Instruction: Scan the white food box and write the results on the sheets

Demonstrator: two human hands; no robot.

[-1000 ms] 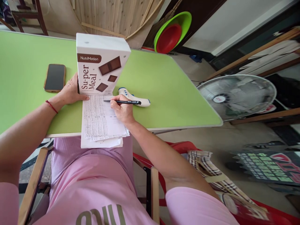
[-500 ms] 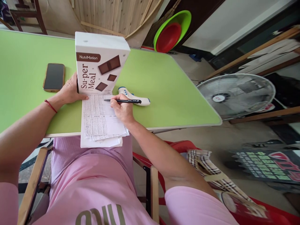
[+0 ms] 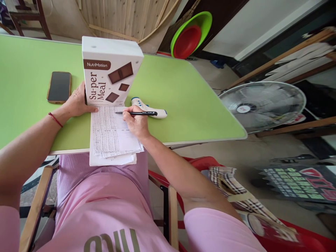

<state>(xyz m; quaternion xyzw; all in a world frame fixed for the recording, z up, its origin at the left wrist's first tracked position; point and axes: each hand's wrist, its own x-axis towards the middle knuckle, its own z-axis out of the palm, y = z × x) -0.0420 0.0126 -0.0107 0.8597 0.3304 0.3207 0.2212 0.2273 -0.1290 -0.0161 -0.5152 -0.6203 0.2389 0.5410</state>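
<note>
My right hand (image 3: 136,123) pinches a black pen (image 3: 143,113), its tip over handwritten sheets of paper (image 3: 106,131). Rows of small writing cover the left part of the top sheet; the stack hangs over the table's near edge. My left hand (image 3: 77,101) lies at the left side of a white box (image 3: 105,49) marked "Su-per Meal". Its thumb is stretched across the paper's top left corner, and some fingertips are hidden at the box. The box stands upright just behind the paper. Beyond my right hand lies a white and blue handheld thermometer (image 3: 149,107).
A phone (image 3: 59,86) lies on the green table (image 3: 183,101), left of the box. Off the table's right end stands a fan (image 3: 262,106). Green and red basins (image 3: 187,42) lean behind. Wooden chair armrests (image 3: 39,199) flank me; a red chair (image 3: 202,162) is at right.
The whole view has shifted very slightly to the left. Both hands, the pen and the paper keep almost the same places relative to each other.
</note>
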